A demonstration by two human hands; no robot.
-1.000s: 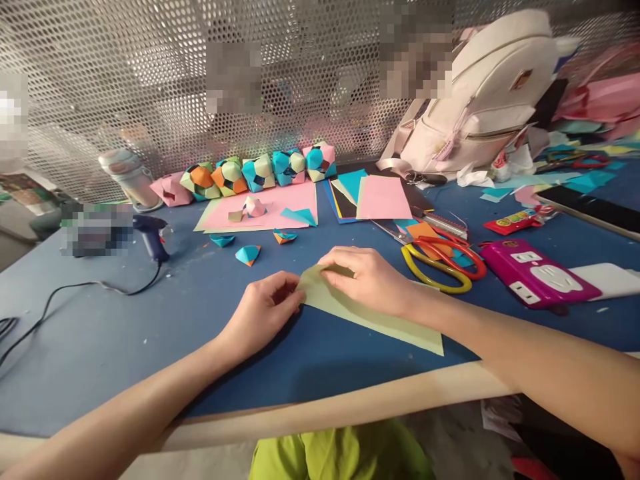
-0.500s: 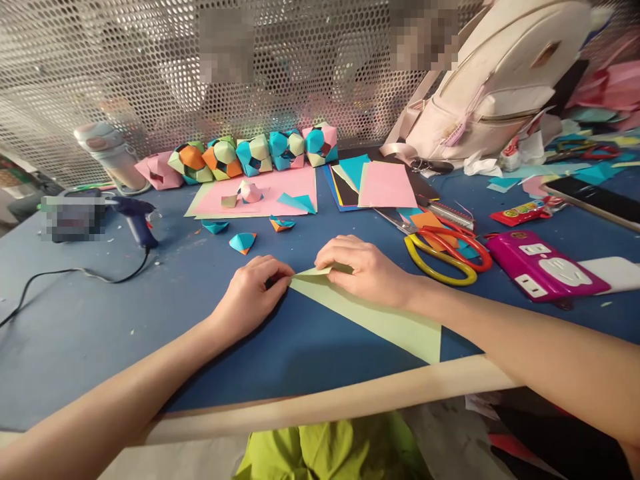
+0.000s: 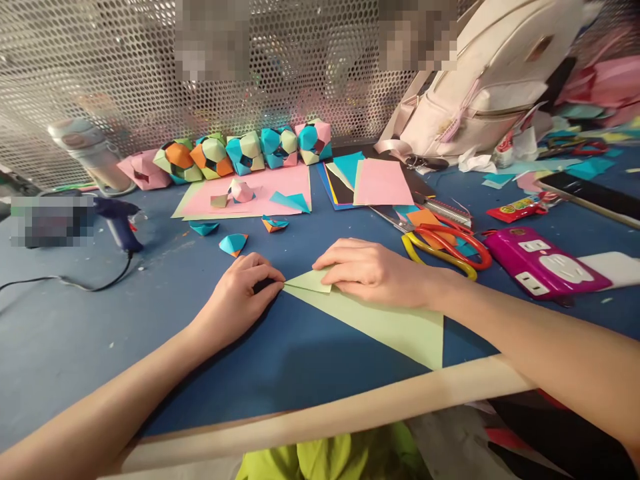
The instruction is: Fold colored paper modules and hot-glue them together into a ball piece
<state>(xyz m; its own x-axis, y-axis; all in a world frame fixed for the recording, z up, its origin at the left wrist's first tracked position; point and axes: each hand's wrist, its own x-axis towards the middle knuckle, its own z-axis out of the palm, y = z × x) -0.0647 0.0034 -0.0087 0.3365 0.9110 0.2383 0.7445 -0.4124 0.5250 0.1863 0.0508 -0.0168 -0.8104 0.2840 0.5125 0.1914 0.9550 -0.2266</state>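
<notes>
One pinch, by the left hand (image 3: 245,288), holds the pointed end of the green paper (image 3: 385,330) between finger and thumb; the right hand (image 3: 367,272) curls over its folded flap (image 3: 305,281), though whether it pinches cannot be told. The paper lies on the blue table (image 3: 225,373). Beyond it, leftward, sit small folded pieces (image 3: 233,244); beyond it, rightward, scissors (image 3: 445,258). Should the left pinch slip, the point could shift and the crease run crooked; uneven pressure from the right hand could wrinkle the flap.
</notes>
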